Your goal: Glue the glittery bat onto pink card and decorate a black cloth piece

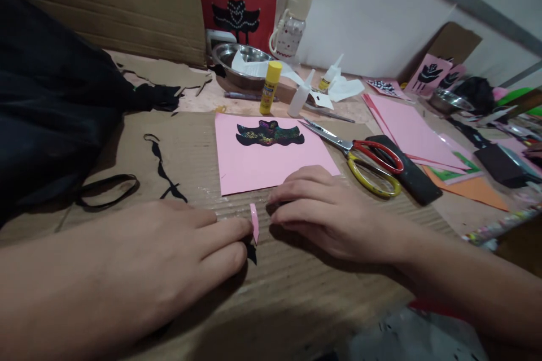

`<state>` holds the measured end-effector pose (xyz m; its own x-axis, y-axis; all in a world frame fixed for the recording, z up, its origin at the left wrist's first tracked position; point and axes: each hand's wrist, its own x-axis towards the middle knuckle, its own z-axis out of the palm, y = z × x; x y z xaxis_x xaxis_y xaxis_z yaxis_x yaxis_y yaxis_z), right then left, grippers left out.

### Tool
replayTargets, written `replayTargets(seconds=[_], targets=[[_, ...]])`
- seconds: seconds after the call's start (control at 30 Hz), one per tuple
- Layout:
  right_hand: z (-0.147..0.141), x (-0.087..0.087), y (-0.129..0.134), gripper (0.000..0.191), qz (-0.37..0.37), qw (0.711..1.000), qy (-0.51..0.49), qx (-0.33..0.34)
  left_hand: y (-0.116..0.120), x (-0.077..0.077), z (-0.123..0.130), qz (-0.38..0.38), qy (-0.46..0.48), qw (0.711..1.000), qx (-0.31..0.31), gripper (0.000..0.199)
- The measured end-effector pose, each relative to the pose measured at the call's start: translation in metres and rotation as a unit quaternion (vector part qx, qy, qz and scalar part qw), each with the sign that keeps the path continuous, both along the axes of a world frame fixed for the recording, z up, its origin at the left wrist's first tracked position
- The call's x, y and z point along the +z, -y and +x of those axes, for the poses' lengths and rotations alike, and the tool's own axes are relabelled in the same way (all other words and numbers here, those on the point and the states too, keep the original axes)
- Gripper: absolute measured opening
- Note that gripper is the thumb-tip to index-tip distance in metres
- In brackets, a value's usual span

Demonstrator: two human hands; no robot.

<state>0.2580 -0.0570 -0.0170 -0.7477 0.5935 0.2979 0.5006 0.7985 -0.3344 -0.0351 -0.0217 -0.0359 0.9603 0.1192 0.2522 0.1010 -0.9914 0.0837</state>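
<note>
My left hand rests low over the cardboard, its thumb and index finger brought together at a narrow pink paper strip. Just below those fingertips a pointed black paper scrap pokes out. My right hand lies to the right of the strip, fingers loosely bent and a little apart, holding nothing visible. Beyond both hands is a pink paper sheet bearing a wavy black cutout with coloured glitter. Scissors with red and yellow handles lie right of the sheet, blades partly over its corner.
Behind the sheet stand a yellow glue stick and a white glue bottle. A metal bowl sits farther back. Black paper offcuts lie at left, near a black bag. A dark phone-like slab is under the scissors.
</note>
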Motion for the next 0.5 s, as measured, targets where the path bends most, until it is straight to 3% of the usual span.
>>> replayTargets(seconds=[0.5], targets=[[-0.0089,-0.003,0.0021,0.016,-0.017,0.997,0.065,0.04,-0.0012,-0.0009,0.0026,-0.015,0.01,1.0,0.004,0.023]])
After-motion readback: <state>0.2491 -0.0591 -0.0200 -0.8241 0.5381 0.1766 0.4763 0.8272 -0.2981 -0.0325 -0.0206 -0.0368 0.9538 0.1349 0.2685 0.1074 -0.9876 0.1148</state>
